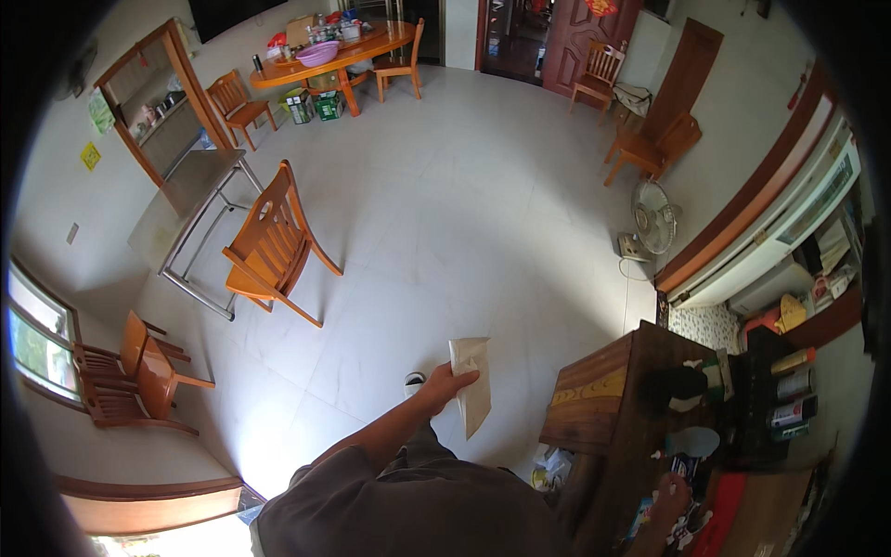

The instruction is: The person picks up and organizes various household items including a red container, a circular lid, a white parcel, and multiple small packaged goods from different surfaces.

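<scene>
My left hand (pixel 443 387) grips a flat, pale cream packet or folded cloth (pixel 475 390), thumb across its face, held out over the tiled floor. On the right, my right hand (pixel 674 493) reaches over a dark wooden cabinet (pixel 619 411), among small packets and bottles. Close to its fingertips lies a dark blue packet (pixel 686 468). A translucent bottle (pixel 692 442) lies just beyond. Whether the right hand holds anything cannot be told in the shadow.
A wooden chair (pixel 268 244) stands by a metal-framed table (pixel 202 209) at left. Other chairs line the walls. An electric fan (pixel 653 217) stands at right with its cord on the floor. A round wooden dining table (pixel 369 49) with a purple basin (pixel 317 53) is at the far side.
</scene>
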The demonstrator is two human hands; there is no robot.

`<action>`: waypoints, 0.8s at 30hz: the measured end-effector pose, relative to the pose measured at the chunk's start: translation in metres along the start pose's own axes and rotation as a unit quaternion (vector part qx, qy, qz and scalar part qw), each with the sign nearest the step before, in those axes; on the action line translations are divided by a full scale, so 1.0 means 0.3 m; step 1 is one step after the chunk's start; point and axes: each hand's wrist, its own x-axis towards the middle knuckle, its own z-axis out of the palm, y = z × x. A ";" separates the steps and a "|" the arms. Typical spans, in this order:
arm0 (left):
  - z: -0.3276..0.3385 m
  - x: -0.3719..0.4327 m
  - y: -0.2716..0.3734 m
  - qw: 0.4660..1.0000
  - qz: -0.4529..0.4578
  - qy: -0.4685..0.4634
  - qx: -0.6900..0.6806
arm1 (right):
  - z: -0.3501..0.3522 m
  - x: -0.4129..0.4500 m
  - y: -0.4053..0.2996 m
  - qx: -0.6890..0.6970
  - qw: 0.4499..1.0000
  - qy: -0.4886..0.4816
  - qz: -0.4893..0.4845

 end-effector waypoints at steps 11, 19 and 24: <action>-0.742 0.323 0.379 0.986 0.055 0.118 -0.107 | 1.097 0.287 -0.657 0.066 0.912 -0.352 0.199; -1.151 0.677 0.697 0.972 0.074 0.206 -0.083 | 1.501 0.545 -1.148 0.163 0.923 -0.321 0.131; -1.361 0.934 0.821 0.957 0.079 0.245 -0.134 | 1.912 0.840 -1.423 0.193 0.897 -0.343 0.201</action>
